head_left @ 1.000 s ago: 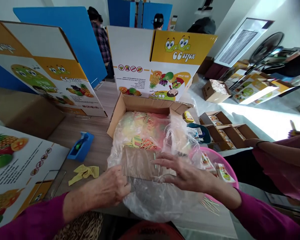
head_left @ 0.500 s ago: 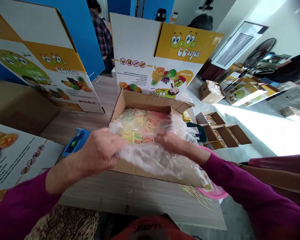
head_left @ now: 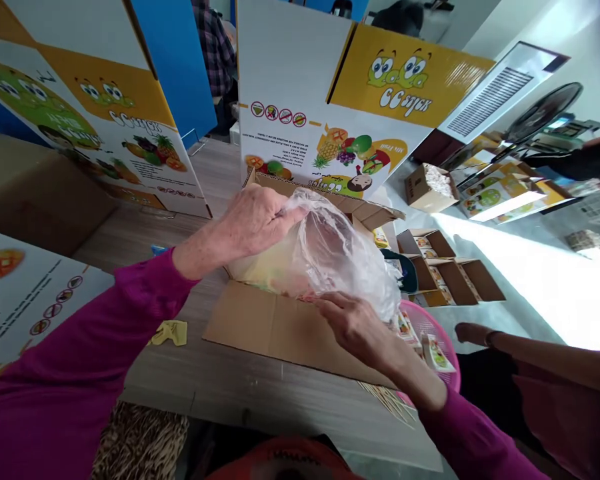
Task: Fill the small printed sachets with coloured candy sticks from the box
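A clear plastic bag (head_left: 350, 250) lies over the thin coloured sticks (head_left: 273, 270) in an open cardboard box (head_left: 285, 327), so the sticks show only dimly through it. My left hand (head_left: 255, 220) is closed on the bag's gathered edge at the far side of the box. Lower down, by the near side, my right hand (head_left: 353, 327) has its fingers bent against the bag's near edge, seemingly pinching the film. The box's near flap is folded outward onto the table.
Printed cartons (head_left: 330, 133) stand behind the box and at left. A pink basket (head_left: 447, 333) with small packets is at right, near loose sticks (head_left: 387, 403) on the table. Another person's arm (head_left: 545, 353) reaches in from the right. A yellow scrap (head_left: 173, 332) lies at left.
My left hand has moved up and away, drawing the bag's film across the sticks. My right hand has come down nearer the front, and the near flap is now uncovered.
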The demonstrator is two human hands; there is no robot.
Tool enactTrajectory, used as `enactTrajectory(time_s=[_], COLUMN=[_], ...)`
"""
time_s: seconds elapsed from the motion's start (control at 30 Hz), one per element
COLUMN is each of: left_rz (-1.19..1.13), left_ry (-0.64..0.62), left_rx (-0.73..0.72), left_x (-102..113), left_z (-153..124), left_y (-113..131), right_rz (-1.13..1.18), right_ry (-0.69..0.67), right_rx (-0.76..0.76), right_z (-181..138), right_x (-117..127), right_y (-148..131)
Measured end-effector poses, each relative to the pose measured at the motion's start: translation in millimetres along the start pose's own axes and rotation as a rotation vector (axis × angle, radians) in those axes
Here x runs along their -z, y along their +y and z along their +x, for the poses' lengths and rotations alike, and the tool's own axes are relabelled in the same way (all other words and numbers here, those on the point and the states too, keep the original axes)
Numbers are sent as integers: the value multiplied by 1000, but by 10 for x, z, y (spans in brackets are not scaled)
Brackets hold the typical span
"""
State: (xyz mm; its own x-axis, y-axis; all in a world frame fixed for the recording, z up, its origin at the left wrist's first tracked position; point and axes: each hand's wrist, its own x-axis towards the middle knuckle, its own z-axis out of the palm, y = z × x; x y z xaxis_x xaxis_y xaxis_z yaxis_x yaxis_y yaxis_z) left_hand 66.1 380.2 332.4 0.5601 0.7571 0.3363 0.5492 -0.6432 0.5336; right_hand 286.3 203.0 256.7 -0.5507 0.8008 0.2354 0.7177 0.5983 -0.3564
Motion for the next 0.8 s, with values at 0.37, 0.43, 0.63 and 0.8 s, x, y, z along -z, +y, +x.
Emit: enactTrajectory(time_s=[0.37,0.43,0.63,0.8], left_rz=[131,223,336,306], left_ry=[-359,-462,-507,-440], left_rx=[-617,-537,-405,-294], left_x=[50,-7,-321,-661], left_z=[-1741,-2093,-2814,-3139], left_y=[228,141,-254,-688], right_rz=[-155,-54,-137,-256], right_ry=[-139,-476,-381,-247], right_rx=[-3,-20,-94,38], right_z=[-476,-664,-1028,-1273], right_x=[342,213,60,-261], right_y=[118,150,59,275])
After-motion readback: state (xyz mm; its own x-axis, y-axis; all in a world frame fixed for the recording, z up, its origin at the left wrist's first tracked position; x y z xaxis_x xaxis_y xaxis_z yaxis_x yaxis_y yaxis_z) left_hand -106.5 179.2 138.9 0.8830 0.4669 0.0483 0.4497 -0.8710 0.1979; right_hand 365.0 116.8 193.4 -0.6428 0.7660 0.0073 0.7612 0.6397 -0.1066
